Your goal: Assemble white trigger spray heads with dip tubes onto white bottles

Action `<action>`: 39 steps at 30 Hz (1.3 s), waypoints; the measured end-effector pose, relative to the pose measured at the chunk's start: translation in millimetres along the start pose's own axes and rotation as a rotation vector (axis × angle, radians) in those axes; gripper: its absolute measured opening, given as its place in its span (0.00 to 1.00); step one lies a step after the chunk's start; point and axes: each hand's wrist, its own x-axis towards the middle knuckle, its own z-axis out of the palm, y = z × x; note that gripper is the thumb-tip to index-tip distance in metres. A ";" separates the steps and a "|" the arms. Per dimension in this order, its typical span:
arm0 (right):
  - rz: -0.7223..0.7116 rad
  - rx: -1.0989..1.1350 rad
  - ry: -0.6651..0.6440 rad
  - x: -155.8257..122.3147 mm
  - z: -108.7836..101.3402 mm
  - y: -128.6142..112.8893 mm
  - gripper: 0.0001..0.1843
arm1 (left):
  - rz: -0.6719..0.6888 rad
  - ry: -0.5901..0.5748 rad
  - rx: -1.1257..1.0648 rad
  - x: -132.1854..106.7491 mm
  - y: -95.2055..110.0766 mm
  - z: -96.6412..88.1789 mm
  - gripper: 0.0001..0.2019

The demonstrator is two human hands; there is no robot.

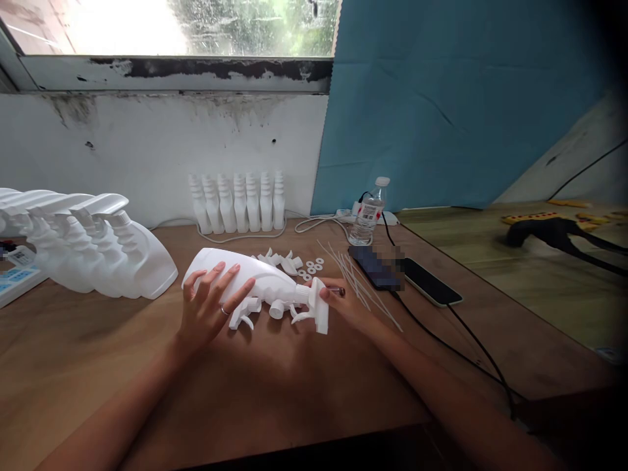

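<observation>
A white spray bottle [267, 278] is tilted on its side above the table, its base to the left. My left hand [209, 301] grips its body with the fingers spread across it; a ring is on one finger. At the neck sits a white trigger sprayer head [320, 306], which my right hand [338, 301] holds with the thumb on it. Most of the right fingers are hidden behind the head. Below the bottle lie a loose trigger head [243, 314] and a white cap-like piece [277, 309]. More trigger heads [289, 263] and several small white rings [309, 268] lie behind it.
Thin white tubes [366, 284] lie right of the bottle, beside two phones [370, 265] with cables. A clear water bottle [367, 216] stands behind. Several slim white bottles [239, 203] line the wall. Spray bottles [132, 255] are clustered at left. The table's right edge [490, 291] slants away.
</observation>
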 end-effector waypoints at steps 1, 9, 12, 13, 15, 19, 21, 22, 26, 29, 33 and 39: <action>0.021 0.031 -0.037 -0.6 1.0 -0.2 0.29 | 0.009 0.016 0.018 0.7 1.0 -0.4 0.26; 0.311 0.354 -0.167 -0.6 3.9 1.4 0.20 | 0.035 0.153 0.127 8.5 7.6 -3.3 0.25; 0.301 0.352 -0.114 -0.1 4.7 4.0 0.19 | 0.050 0.167 0.114 9.2 8.8 -2.8 0.24; 0.279 0.338 -0.112 0.1 5.2 5.0 0.18 | 0.050 0.167 0.110 8.9 8.7 -2.6 0.24; 0.230 0.299 -0.120 0.1 6.3 6.0 0.18 | 0.048 0.157 0.106 7.8 8.2 -2.4 0.25; 0.058 0.015 -0.088 -2.2 5.5 -0.2 0.16 | 0.051 0.117 0.085 6.6 6.1 -3.4 0.25; -0.113 -0.271 -0.064 -3.5 1.2 -4.4 0.14 | 0.054 0.054 0.047 7.9 3.3 -4.2 0.24; -0.219 -0.417 -0.059 -3.5 -2.1 -5.6 0.13 | 0.057 0.019 0.020 9.0 1.1 -4.5 0.24; -0.687 -0.856 -0.027 1.1 -19.7 -2.5 0.17 | 0.106 -0.022 -0.079 14.4 -10.3 -5.9 0.26; -0.934 -1.069 0.085 5.7 -29.6 1.2 0.18 | 0.117 -0.035 -0.167 19.4 -15.9 -7.7 0.25; -1.060 -1.241 0.221 6.2 -37.1 1.9 0.20 | 0.059 -0.188 -0.393 36.6 -22.8 -14.9 0.23; -1.068 -1.242 0.448 9.3 -65.7 6.1 0.23 | -0.392 -0.898 -0.849 75.9 -74.3 -29.8 0.24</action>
